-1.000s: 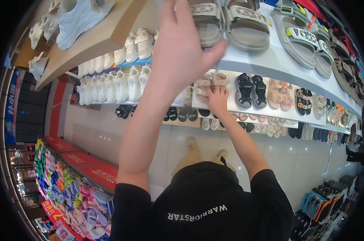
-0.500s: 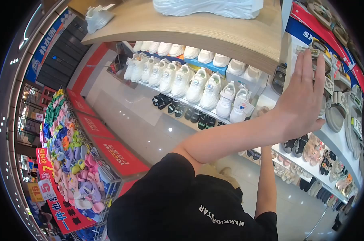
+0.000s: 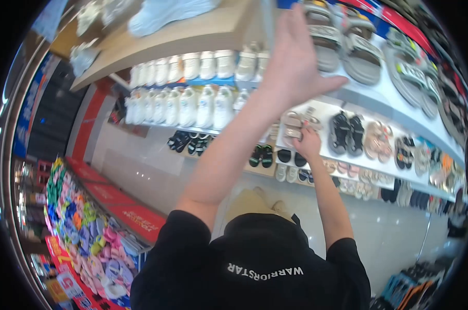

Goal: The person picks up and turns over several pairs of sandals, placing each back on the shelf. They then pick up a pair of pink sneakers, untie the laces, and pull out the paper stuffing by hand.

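Observation:
My left hand [image 3: 294, 67] is raised at the upper shelf, its fingers stretched out and thumb apart, with nothing held. Just beyond it stand grey strapped sandals [image 3: 363, 61] on the white upper shelf [image 3: 381, 92]. Lower down, my right hand [image 3: 309, 143] has its fingers curled on a beige sandal [image 3: 293, 125], one of a pair on the lower white shelf [image 3: 324, 152]. Black sandals [image 3: 346, 132] stand to the right of that hand, followed by pink sandals [image 3: 379, 140].
White sneakers [image 3: 187, 107] line a rack to the left under a wooden shelf [image 3: 192, 39]. A bin of colourful clogs [image 3: 97, 248] with red panels [image 3: 136, 212] stands at lower left. Dark sandals [image 3: 261, 156] sit on the bottom tier.
The view has swung toward the right, bringing the lower sandal shelf into sight. My left hand now appears farther left and higher. My right hand, hidden behind my left forearm before, shows on the sandal.

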Action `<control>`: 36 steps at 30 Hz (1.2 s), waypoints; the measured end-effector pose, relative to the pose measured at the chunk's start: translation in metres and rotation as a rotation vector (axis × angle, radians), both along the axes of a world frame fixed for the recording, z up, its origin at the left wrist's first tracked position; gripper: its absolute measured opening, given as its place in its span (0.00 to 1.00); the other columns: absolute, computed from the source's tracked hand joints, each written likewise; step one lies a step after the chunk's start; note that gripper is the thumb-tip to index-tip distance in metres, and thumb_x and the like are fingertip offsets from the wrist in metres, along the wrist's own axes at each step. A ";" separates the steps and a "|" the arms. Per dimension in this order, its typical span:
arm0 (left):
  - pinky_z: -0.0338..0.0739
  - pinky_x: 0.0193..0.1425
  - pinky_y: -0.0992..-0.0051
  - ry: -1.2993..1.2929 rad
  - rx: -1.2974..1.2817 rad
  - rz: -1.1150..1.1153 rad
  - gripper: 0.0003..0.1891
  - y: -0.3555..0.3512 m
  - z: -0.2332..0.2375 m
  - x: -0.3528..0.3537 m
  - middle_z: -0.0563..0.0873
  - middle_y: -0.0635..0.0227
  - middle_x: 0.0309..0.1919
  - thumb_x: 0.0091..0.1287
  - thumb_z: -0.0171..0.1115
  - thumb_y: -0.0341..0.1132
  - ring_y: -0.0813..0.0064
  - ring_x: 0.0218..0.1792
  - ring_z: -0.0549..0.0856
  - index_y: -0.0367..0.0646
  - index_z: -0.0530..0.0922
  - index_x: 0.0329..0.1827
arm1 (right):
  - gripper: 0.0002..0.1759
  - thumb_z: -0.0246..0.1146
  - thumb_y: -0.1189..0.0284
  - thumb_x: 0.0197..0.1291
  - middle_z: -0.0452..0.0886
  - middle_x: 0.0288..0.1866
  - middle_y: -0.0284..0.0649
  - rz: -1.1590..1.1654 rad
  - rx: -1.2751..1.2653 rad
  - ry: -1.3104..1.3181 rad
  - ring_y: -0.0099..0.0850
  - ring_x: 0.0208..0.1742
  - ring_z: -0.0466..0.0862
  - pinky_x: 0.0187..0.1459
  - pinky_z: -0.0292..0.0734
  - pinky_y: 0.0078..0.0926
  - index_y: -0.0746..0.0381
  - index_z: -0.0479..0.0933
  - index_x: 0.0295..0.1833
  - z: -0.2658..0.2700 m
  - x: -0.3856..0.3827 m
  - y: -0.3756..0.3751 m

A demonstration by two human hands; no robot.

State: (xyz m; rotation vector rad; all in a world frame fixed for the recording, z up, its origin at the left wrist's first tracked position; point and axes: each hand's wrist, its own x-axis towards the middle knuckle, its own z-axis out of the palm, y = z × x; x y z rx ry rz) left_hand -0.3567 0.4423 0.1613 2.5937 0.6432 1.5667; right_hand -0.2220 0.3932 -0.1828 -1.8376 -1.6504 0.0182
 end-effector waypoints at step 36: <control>0.75 0.52 0.79 -0.056 -1.461 -0.476 0.13 -0.158 -0.193 -0.087 0.83 0.69 0.47 0.70 0.62 0.29 0.84 0.47 0.79 0.36 0.77 0.55 | 0.32 0.45 0.48 0.74 0.74 0.69 0.44 0.357 0.220 2.488 0.43 0.67 0.78 0.66 0.76 0.47 0.59 0.68 0.72 0.077 -0.065 -0.231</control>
